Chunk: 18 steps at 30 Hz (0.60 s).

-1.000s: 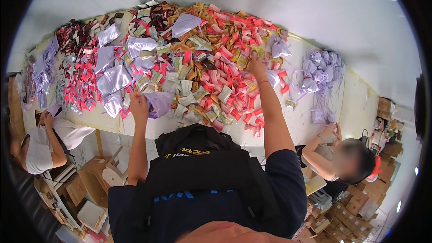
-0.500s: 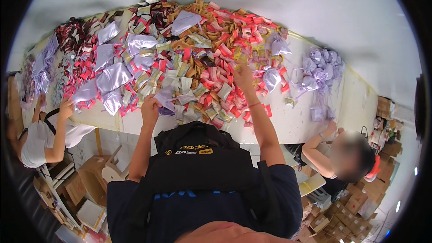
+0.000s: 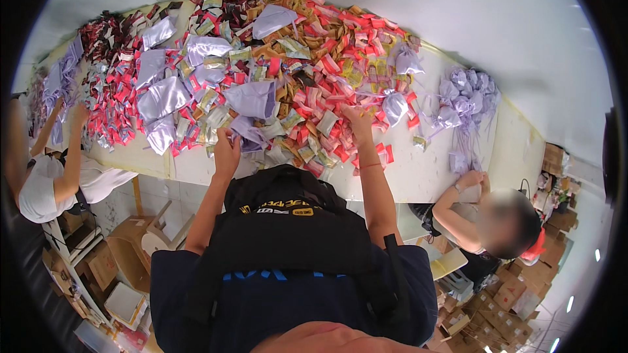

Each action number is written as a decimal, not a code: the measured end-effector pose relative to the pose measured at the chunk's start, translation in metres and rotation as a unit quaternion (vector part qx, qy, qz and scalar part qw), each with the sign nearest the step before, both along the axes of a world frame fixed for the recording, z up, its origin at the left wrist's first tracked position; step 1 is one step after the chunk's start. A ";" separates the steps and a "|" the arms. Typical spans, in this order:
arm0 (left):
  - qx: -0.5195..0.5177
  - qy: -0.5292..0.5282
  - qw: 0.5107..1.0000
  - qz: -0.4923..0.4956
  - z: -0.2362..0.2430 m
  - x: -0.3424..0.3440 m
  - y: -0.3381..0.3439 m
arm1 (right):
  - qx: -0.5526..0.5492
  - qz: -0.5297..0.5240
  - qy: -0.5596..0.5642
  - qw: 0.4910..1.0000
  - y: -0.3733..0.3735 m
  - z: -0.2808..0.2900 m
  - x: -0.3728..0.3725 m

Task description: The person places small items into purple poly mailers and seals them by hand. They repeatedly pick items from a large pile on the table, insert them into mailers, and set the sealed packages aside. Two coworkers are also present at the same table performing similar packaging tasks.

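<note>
Pouch point(image 3: 248, 132): lilac cloth, it is resting on the near edge of the packet heap point(image 3: 337, 33), with the left hand point(image 3: 226, 150) beside it.
Left grip: thumb and fingers are pinching the rim of the pouch.
Right grip: the right hand point(image 3: 358, 123) is hovering low at the red packets point(image 3: 320, 98), its fingers curling; I cannot tell if they are pinching something.
Change: a second pouch point(image 3: 252, 99) is now lying just beyond the held one, where half a second ago only packets were showing.
Meaning: in my judgement, this is putting one more pouch within easy reach of the left hand.
Farther right: tied pouches point(image 3: 468, 95) are crowding together on the table point(image 3: 405, 170).
</note>
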<state>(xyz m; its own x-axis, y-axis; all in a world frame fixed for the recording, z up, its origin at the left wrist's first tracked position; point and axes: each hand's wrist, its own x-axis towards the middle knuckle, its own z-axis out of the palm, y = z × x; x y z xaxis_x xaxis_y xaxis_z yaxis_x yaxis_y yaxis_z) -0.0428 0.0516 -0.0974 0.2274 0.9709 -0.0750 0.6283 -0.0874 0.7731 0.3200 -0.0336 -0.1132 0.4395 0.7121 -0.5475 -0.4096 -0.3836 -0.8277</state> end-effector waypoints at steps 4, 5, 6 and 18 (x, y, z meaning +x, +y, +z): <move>0.036 0.006 0.999 -0.039 0.005 -0.005 0.005 | 0.050 -0.168 0.022 0.984 -0.013 0.010 -0.016; 0.051 0.026 0.996 -0.071 0.004 -0.009 0.006 | 0.050 -0.142 0.006 0.989 -0.020 0.009 -0.020; 0.063 0.022 0.994 -0.086 0.006 -0.009 0.006 | 0.050 -0.118 -0.012 0.992 -0.028 0.006 -0.023; 0.037 0.062 0.995 -0.063 0.013 -0.008 -0.008 | -0.125 -0.031 -0.460 0.879 -0.021 -0.021 -0.061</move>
